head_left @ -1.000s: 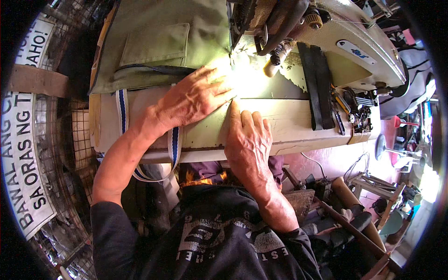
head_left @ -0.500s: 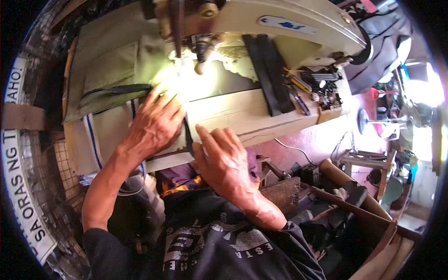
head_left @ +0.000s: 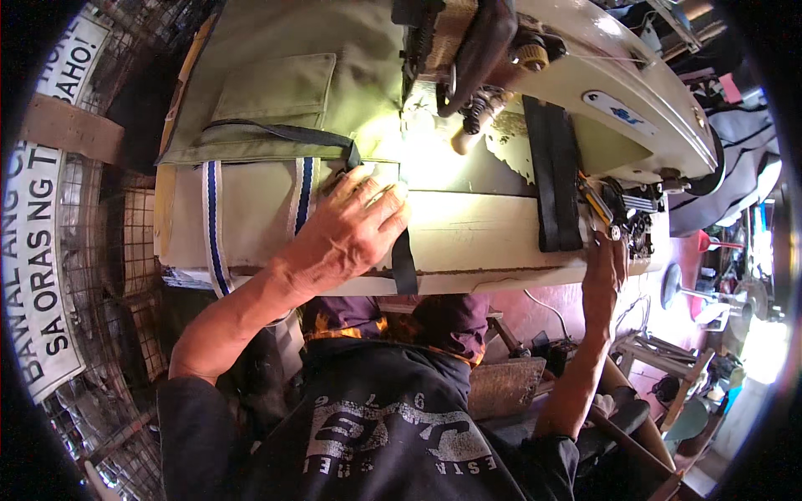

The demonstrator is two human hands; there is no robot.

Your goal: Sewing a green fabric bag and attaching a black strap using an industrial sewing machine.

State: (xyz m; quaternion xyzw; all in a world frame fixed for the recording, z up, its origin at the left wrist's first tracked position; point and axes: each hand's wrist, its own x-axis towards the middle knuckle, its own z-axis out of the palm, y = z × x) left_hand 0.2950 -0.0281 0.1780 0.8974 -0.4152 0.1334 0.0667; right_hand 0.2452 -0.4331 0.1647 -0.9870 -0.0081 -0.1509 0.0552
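Observation:
My left hand (head_left: 359, 221) is at the front edge of an olive fabric piece (head_left: 284, 88), under the sewing machine's bright light. Its bent fingers hold a black strap (head_left: 404, 265), whose tail hangs over the table's front edge. Two white straps with a blue stripe (head_left: 214, 221) extend from the fabric toward me. At the table's right side, my right hand (head_left: 606, 259) has its fingers drawn together beside a wide black band (head_left: 555, 179). Whatever is between those fingertips is mostly hidden; a thin metal tip shows there. A yellow-handled tool (head_left: 595, 203) lies just beyond.
The sewing machine (head_left: 576, 67) arches over the far side of the table (head_left: 476, 230). Several small metal parts (head_left: 639, 225) are heaped at the table's right end. A wire mesh wall (head_left: 83, 267) with a white sign (head_left: 58, 334) stands at the left.
My right hand has moved from beside the left hand to the tools at the right. My left hand stays at the fabric's edge with the black strap. The whole view has shifted.

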